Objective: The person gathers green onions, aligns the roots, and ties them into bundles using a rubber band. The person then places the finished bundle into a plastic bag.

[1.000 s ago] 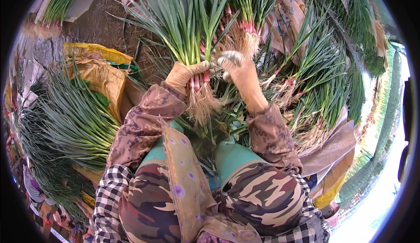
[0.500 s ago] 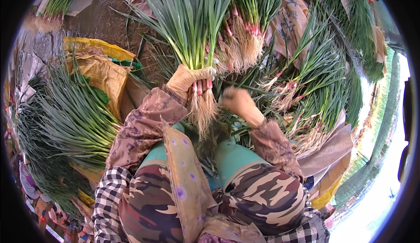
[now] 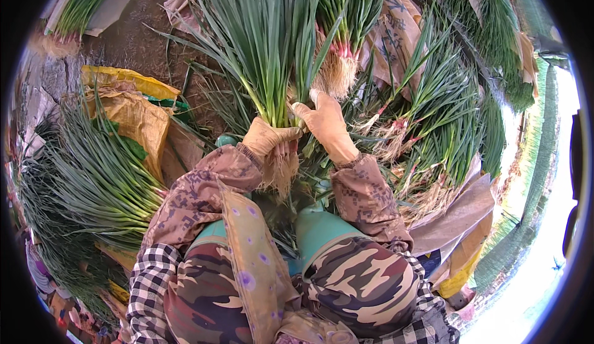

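- Clock from centre of view, 12 = top.
- Left hand (image 3: 269, 137), gloved, just off centre at 11: fist wrapped around the bunch of green onions (image 3: 263, 56), thumb toward 3.
- Bunch: leaves fan up to 11–12, stems run through the left fist, pale roots (image 3: 278, 174) hang below it toward 6.
- Right hand (image 3: 328, 124), gloved, near centre at 1: fingers bent narrow, tips up against the bunch's 3 o'clock side, close to left thumb. Cannot tell if it pinches a stalk.
- Second bunch (image 3: 349, 10) at 1, pink stem ends and roots pointing down, just beyond right hand. Brown sack (image 3: 399, 28) beside it, farther right.
- Loose onion pile (image 3: 455, 106) at 2–3, roots mostly aimed toward 7–8. Grey-brown sheet (image 3: 448, 205) under its lower end at 4.
- Large onion pile (image 3: 102, 177) at 9, stem ends toward left sleeve (image 3: 201, 186). Yellow sack (image 3: 139, 118) next to it at 10.
- Another bunch (image 3: 90, 4) far out at 10, on a pale sheet (image 3: 117, 4), well apart from the hands.
- Green boots (image 3: 325, 232) at 6 and 7, camo-covered knees (image 3: 365, 276) below them. Spotted cloth (image 3: 247, 254) hangs between the knees at 7.
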The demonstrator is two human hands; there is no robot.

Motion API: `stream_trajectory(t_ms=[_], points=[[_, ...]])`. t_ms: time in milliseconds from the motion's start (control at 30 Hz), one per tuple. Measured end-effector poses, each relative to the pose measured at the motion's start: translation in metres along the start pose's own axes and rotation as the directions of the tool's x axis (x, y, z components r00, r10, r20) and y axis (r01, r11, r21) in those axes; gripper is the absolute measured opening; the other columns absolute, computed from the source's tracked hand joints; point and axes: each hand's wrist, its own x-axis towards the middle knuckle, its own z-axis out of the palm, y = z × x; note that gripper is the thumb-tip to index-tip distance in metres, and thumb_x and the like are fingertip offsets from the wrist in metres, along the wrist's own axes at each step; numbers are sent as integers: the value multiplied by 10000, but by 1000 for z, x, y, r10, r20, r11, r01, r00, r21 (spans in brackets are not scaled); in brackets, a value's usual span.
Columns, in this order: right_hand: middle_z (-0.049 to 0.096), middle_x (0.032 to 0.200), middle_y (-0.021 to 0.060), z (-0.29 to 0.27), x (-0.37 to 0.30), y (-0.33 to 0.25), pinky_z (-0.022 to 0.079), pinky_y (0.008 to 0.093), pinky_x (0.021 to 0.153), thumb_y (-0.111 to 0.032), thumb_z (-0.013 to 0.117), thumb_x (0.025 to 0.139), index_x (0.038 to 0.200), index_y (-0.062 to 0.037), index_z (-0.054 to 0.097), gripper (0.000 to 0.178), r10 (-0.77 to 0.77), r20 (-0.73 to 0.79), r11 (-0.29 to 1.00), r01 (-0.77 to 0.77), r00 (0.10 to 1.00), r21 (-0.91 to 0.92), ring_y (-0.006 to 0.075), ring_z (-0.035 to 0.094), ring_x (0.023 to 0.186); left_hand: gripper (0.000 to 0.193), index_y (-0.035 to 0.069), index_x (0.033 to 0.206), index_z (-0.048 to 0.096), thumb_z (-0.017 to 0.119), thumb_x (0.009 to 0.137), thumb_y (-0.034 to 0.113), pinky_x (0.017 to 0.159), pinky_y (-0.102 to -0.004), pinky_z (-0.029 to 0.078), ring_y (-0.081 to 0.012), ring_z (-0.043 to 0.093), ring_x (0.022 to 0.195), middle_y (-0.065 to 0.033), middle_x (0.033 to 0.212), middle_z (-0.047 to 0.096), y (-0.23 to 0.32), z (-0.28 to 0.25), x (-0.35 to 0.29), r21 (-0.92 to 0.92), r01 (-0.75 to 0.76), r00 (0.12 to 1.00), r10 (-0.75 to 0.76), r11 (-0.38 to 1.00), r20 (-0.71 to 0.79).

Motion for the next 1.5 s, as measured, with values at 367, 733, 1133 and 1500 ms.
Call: stream_trajectory(t_ms=[367, 733, 1133, 1500], points=[[608, 656, 11, 21, -17, 7, 406, 215, 460, -38, 572, 849, 911, 2, 695, 143, 232, 94, 753, -240, 968, 613, 70, 518, 514, 202, -9, 850, 621, 732, 755, 131, 355, -205, 431, -116, 552, 407, -79, 578, 616, 19, -13, -13, -9, 55, 992, -54, 998, 113], [681, 1003, 120, -52, -39, 34, 512, 330, 824, -329, 700, 804, 1074, -122, 673, 341, 41, 220, 979, 5, 975, -206, 215, 653, 930, 396, -18, 1106, 540, 708, 814, 190, 805, -318, 554, -169, 621, 811, -59, 892, 617, 113, -52, -7, -476, -369, 884, 459, 798, 84], [632, 697, 113, -56, 36, 5, 500, 354, 617, -200, 664, 825, 948, -72, 627, 181, -241, -419, 948, 119, 875, -296, 234, 626, 642, 355, -53, 1128, 579, 643, 834, 135, 624, -243, 530, -161, 645, 791, -107, 925, 671, 56, -22, 13, -258, -35, 991, 67, 965, 116], [668, 866, 114, -8, -44, -12, 525, 301, 645, -125, 646, 842, 1041, -57, 648, 211, -322, 2, 941, 319, 947, 114, 171, 640, 719, 186, -23, 763, 642, 641, 832, 150, 338, -206, 389, -114, 514, 371, -107, 611, 634, 33, -23, 16, -91, 2, 999, 3, 996, 50]])
